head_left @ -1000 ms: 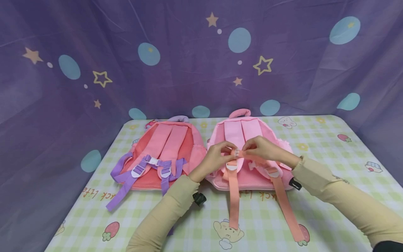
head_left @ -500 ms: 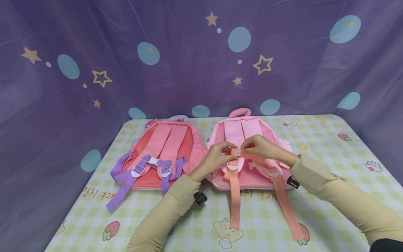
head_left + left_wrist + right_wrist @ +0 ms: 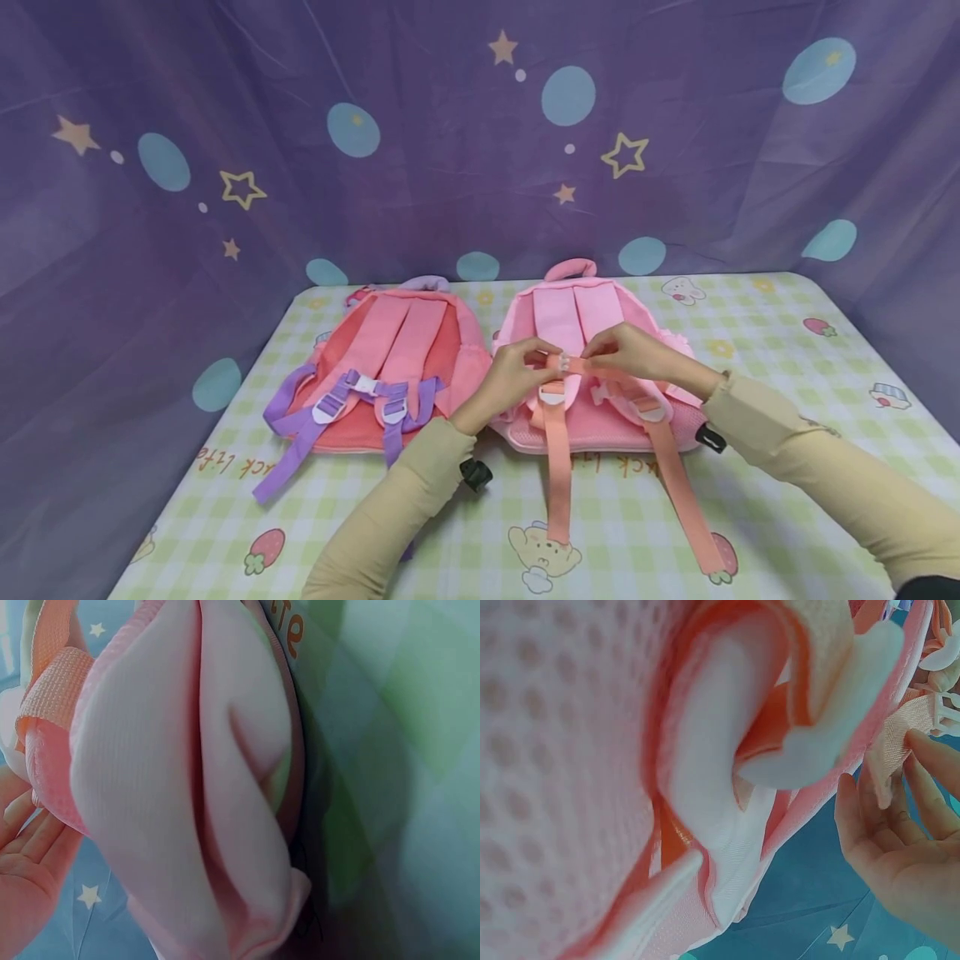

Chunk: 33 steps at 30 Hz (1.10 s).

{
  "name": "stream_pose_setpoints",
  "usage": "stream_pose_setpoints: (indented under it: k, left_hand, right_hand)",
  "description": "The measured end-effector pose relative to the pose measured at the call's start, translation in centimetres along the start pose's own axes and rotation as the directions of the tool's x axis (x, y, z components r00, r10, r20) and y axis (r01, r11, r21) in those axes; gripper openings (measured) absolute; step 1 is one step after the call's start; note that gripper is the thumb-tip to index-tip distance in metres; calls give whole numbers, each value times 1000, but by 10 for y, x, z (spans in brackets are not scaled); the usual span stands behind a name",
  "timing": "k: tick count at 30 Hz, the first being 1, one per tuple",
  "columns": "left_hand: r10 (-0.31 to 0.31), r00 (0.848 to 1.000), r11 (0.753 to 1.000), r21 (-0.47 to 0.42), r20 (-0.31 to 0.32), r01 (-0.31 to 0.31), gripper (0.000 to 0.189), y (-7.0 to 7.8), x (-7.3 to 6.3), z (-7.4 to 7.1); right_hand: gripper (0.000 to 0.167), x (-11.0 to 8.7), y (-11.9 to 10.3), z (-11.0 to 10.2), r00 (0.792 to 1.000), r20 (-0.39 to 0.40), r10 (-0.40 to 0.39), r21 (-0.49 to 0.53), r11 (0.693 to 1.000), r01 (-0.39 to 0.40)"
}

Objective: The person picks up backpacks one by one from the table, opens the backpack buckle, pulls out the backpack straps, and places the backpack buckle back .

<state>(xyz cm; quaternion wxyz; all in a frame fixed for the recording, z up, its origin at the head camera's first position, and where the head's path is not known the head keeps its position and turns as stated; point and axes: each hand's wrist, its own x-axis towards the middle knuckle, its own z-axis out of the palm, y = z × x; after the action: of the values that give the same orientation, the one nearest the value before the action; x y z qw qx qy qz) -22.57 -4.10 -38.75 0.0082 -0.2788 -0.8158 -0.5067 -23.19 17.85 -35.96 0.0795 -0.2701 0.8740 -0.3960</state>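
Note:
The pink backpack (image 3: 521,304) lies back side up, its shoulder straps facing me. Over its lower middle, my left hand (image 3: 513,377) pinches the orange webbing strap at a small pale buckle piece (image 3: 564,363). My right hand (image 3: 630,352) pinches the same strap (image 3: 577,365) just to the right of that piece. In the right wrist view, thumb and fingers of the right hand (image 3: 907,840) hold the strap (image 3: 900,735) beside white buckle prongs (image 3: 946,712). The left hand (image 3: 34,862) shows partly behind the bag; its fingertips are hidden there.
A coral backpack (image 3: 438,333) with purple straps (image 3: 288,467) and a fastened white buckle (image 3: 366,384) lies to the left. Two loose orange strap ends (image 3: 557,492) hang toward me on the checked tablecloth (image 3: 787,375). A purple curtain (image 3: 450,183) stands behind.
The right hand shifts slightly left toward the buckle piece, then back to the right, showing a bit more strap between the hands. The left hand stays nearly still; both backpacks stay put.

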Motion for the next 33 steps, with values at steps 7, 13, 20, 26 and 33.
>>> stream_pose_setpoints:
  k: [7, 13, 20, 26, 33]
  left_hand:
    - [-2, 1000, 1000, -6, 3, 2, 24, 1, -1, 0]
    - [2, 1000, 1000, -4, 6, -2, 24, 1, 0, 0]
    - [24, 1000, 1000, 15, 10, -24, 25, -1, 0, 1]
    - [48, 999, 998, 37, 9, -49, 25, -1, 0, 2]
    - [45, 999, 998, 40, 10, -46, 25, -3, 0, 2]
  right_hand:
    - [9, -1, 1, 0, 1000, -1, 23, 39, 999, -23]
    - [10, 1, 1, 0, 1000, -3, 31, 58, 998, -30]
    - [13, 2, -3, 1, 1000, 3, 23, 96, 995, -24]
    - [13, 4, -4, 2, 1000, 17, 15, 116, 993, -17]
    - [14, 4, -4, 2, 999, 16, 35, 103, 994, -37]
